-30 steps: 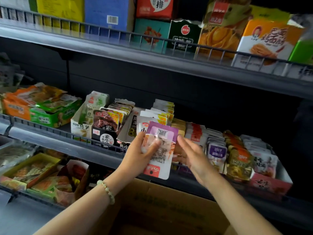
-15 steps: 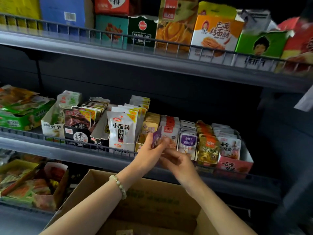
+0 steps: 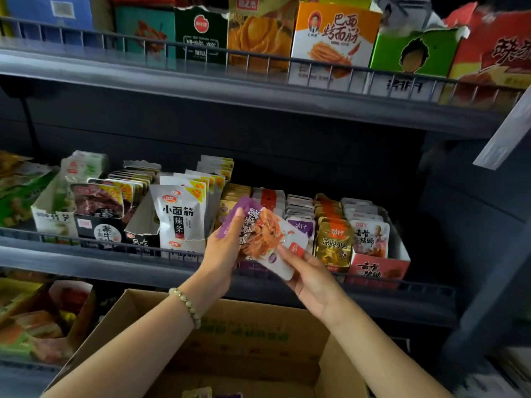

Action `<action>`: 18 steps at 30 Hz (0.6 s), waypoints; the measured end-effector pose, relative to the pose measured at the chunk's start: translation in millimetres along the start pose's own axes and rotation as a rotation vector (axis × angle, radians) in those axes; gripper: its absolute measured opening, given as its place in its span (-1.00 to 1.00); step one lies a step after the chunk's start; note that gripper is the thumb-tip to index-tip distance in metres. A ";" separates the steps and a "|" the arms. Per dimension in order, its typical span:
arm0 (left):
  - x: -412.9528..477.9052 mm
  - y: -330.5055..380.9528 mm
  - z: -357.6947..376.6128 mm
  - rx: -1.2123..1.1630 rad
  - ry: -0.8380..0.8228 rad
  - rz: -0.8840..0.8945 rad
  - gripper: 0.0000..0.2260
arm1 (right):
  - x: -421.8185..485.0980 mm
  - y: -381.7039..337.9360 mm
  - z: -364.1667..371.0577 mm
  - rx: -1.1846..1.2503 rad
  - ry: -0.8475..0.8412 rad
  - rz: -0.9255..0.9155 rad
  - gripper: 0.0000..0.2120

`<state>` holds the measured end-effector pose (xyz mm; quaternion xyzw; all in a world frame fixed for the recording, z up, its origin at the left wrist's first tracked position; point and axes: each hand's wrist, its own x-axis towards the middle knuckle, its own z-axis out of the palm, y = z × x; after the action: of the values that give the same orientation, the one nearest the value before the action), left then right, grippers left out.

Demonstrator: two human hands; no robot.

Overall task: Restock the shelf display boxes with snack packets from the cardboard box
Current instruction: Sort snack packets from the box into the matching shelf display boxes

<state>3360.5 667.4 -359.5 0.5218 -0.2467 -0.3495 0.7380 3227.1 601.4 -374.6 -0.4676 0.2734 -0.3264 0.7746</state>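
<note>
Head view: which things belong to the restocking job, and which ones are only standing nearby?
Job: purple snack packet, held by the left hand and the right hand; cardboard box; shelf display boxes.
Not the job: upper-shelf cartons; bead bracelet; lower-shelf snacks.

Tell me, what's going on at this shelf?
A person is restocking a shop shelf. Both hands hold one purple-and-white snack packet, tilted, in front of the middle shelf. The left hand grips its upper left part and the right hand pinches its lower right corner. The packet is not yet in any display box. An open cardboard box sits below the arms.
</note>
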 end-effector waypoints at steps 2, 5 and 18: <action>8.9 1.8 -6.4 0.002 -0.089 -0.070 -0.65 | 7.3 -10.6 -8.2 -0.036 0.035 -0.045 -0.73; 19.6 2.5 -15.0 0.052 -0.289 -0.167 -0.65 | 16.2 -30.6 -17.7 -0.151 0.037 -0.135 -0.68; 56.4 -19.8 -51.2 1.413 -0.387 0.541 -0.67 | 103.7 -100.6 6.2 -1.330 0.000 -0.491 -0.80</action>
<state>3428.5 650.2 -395.2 0.7194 -0.6539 -0.0023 0.2340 3272.5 490.6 -293.5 -0.8896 0.3013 -0.2557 0.2289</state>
